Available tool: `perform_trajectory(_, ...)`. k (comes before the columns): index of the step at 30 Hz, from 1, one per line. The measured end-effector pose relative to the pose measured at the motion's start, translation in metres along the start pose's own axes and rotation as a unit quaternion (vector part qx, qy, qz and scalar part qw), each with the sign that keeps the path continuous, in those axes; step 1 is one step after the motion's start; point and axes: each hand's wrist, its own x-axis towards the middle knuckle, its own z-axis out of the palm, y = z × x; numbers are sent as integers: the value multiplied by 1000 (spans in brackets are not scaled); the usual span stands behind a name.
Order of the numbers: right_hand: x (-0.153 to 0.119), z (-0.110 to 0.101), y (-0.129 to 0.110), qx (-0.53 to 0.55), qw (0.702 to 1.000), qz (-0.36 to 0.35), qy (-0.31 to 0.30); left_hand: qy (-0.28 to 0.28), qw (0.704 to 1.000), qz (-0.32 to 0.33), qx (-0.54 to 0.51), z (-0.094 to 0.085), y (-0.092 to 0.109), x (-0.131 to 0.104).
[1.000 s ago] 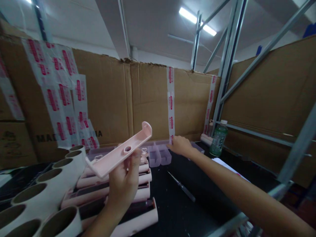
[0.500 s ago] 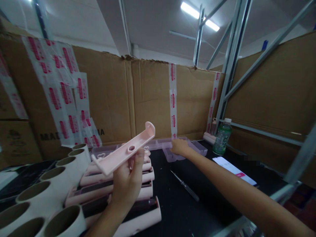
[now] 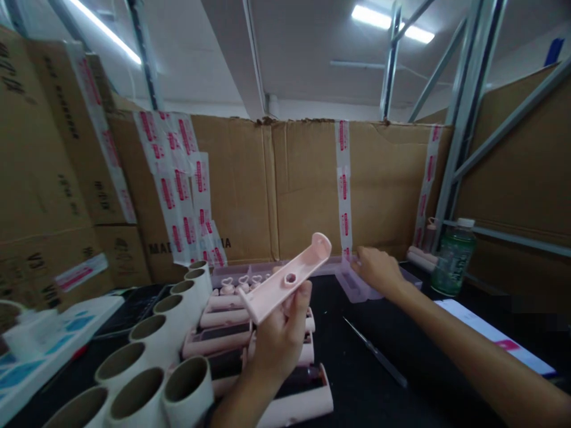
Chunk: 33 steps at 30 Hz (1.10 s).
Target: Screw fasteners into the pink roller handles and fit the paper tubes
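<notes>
My left hand [image 3: 279,336] grips a pale pink plastic half-shell [image 3: 285,284], a long trough with raised rounded ends and a hole in its middle. The shell is tilted, its right end higher. Below it lie several similar pink casings [image 3: 297,404] with dark inserts, partly hidden by my left forearm. At the back, my right hand [image 3: 379,270] reaches over a translucent purple divided tray [image 3: 352,288]. Its fingers are bent down into the tray, and their tips are hidden from me. Several small pink pieces with heart-shaped loops [image 3: 227,286] sit behind the casings.
A thin screwdriver [image 3: 377,353] lies on the black tabletop between my arms. Upright cardboard tubes [image 3: 187,380] line the left side, beside a white power strip [image 3: 80,339]. To the right are a green bottle [image 3: 454,258] and a phone [image 3: 495,339]. A cardboard wall [image 3: 303,190] closes the back.
The view has swung left, so everything appears further right and the power strip has come into sight. My left hand still holds the pink half-shell; my right hand remains at the purple tray.
</notes>
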Motion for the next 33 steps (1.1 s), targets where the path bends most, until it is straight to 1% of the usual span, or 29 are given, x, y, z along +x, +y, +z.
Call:
perform_trajectory(2,-11,-27,-6,54,993,-45,90,-17,1000,11,8,0,1,-2)
perform_trajectory(4,-28,-59,-15,109,972,-102,180,-43,998,34,9,0,4,-2)
perform_trajectory(5,-38,-74,-20,132,959,-139,208,-58,997,49,5,0,7,-2)
perform_trajectory(6,-48,-89,-27,151,945,-180,226,-74,995,66,0,0,10,-1)
perform_trajectory(7,-58,-101,-33,164,933,-224,228,-89,992,84,-7,-1,13,0)
perform_trajectory(8,-68,-110,-39,177,918,-279,222,-102,989,102,-14,-1,15,0)
perform_trajectory(9,-75,-117,-44,182,901,-337,205,-113,986,121,-21,-2,17,1)
perform_trajectory(10,-82,-121,-47,180,889,-379,182,-123,982,138,-28,-2,18,2)
perform_trajectory(11,-86,-122,-49,175,881,-411,157,-131,979,152,-35,-2,18,2)
perform_trajectory(13,-90,-118,-49,161,879,-434,110,-150,972,178,-40,-3,17,2)
perform_trajectory(14,-90,-115,-48,160,881,-435,92,-148,970,193,-28,-2,16,1)
perform_trajectory(17,-89,-108,-43,184,880,-435,47,-106,965,237,32,-1,14,2)
perform_trajectory(19,-89,-106,-42,210,878,-430,29,-109,963,245,38,-1,15,3)
perform_trajectory(22,-91,-107,-42,235,874,-425,21,-161,950,267,-8,0,17,3)
perform_trajectory(25,-93,-108,-43,249,868,-429,15,-189,948,253,-31,-1,22,1)
perform_trajectory(27,-95,-108,-43,255,865,-431,18,-191,951,241,-34,-2,27,-1)
perform_trajectory(30,-96,-110,-44,262,860,-437,26,-180,950,250,-47,-3,36,-2)
perform_trajectory(33,-95,-114,-44,265,856,-443,32,-191,957,204,-83,-1,38,0)
